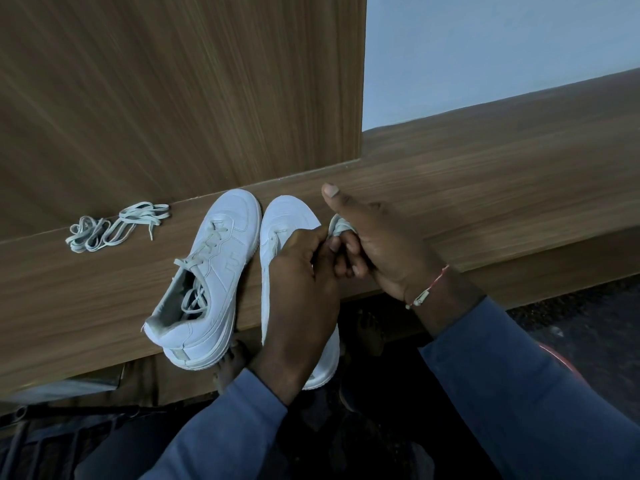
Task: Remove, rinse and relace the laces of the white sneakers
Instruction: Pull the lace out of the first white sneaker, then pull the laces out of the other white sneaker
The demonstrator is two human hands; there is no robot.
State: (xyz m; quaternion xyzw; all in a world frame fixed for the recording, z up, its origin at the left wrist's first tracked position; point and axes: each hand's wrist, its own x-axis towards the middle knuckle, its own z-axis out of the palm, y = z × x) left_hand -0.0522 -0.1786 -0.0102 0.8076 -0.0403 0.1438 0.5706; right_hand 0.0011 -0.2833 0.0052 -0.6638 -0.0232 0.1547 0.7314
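- Though spare lace [117, 226] lies well left of the left hand [301, 289], a stray sweep could drop it.
- Left shoe [214, 271], beside that hand, overhangs the edge; a knock could tip it.
- Left hand seems to pinch lace [341, 225] over right shoe [287, 216]; right hand [377, 244] grips it coiled round the fingers. A hard tug may snag.

White sneakers [221, 271] and pale grey laces [117, 226] — brown wood-grain shelf [450, 202], blue sleeves [536, 393].
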